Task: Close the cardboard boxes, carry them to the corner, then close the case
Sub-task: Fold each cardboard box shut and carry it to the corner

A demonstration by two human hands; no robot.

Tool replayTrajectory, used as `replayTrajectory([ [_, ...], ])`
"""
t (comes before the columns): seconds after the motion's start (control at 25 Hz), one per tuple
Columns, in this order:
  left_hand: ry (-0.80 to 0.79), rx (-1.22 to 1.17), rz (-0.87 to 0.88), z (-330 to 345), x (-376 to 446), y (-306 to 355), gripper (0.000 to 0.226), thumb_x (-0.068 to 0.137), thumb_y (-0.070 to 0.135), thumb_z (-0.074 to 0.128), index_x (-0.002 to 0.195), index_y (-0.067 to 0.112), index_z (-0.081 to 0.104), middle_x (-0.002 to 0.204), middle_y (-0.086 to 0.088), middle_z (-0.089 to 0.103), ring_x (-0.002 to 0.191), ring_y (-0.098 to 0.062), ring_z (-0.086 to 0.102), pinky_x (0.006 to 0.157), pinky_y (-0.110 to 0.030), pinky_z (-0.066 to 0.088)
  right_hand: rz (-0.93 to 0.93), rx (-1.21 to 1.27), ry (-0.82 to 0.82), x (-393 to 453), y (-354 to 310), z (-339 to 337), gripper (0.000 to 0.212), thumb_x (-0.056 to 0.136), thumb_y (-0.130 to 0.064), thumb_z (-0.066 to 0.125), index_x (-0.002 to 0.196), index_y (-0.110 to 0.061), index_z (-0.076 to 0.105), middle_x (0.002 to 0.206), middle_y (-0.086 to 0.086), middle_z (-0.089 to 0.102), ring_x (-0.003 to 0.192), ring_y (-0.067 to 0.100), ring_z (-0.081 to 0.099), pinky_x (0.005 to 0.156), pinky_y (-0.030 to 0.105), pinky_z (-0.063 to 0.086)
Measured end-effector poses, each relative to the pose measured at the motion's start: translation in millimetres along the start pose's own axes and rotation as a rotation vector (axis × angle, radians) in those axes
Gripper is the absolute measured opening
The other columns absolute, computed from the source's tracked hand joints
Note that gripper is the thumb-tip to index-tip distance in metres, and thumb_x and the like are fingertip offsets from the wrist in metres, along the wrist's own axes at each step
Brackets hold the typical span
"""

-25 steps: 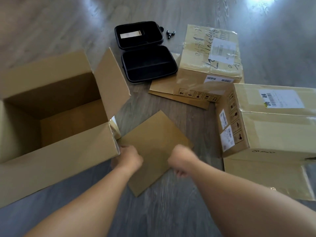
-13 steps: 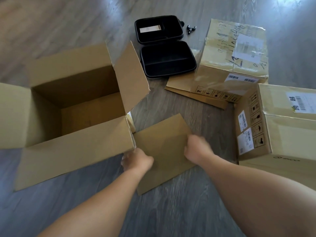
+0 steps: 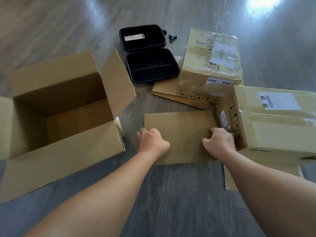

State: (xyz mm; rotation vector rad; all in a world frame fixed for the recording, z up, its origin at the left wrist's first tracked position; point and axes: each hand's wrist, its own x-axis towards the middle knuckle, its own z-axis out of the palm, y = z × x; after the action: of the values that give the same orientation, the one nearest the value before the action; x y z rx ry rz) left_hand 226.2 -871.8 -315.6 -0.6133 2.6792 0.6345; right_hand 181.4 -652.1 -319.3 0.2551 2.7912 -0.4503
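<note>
Gripping flat cardboard sheet w/ both hands, left hand at left edge, right hand at right edge, open box left, black case open on floor.

Left hand, right hand curled.

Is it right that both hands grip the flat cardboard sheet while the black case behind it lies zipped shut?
Not quite. The head view shows the black case lying open, both halves facing up. The rest holds: left hand and right hand grip the flat cardboard sheet.
</note>
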Motion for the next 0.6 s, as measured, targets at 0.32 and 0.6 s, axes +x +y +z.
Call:
replayTrajectory([
  [0.32, 0.086, -0.081, 0.180, -80.1, 15.8, 69.2, 0.017, 0.060, 0.026, 0.053, 0.071, 0.014, 0.048, 0.112, -0.018, 0.052, 0.109, -0.035, 0.041, 0.080, -0.031, 0.027, 0.038, 0.148, 0.165, -4.2, -10.6, -74.4, 0.032, 0.081, -0.044, 0.065, 0.092, -0.014, 0.066, 0.102, 0.013, 0.064, 0.100, 0.036, 0.058, 0.086, 0.040, 0.051],
  [0.6, 0.214, 0.016, 0.309, -157.5, 18.4, 89.5, 0.018, 0.066, 0.024, 0.058, 0.070, 0.013, 0.045, 0.091, -0.013, 0.054, 0.092, -0.032, 0.043, 0.080, -0.034, 0.031, -0.059, 0.225, 0.307, -12.0, -48.0, -140.6, 0.025, 0.079, -0.044, 0.066, 0.085, -0.019, 0.067, 0.094, 0.007, 0.066, 0.093, 0.030, 0.059, 0.074, 0.034, 0.046],
])
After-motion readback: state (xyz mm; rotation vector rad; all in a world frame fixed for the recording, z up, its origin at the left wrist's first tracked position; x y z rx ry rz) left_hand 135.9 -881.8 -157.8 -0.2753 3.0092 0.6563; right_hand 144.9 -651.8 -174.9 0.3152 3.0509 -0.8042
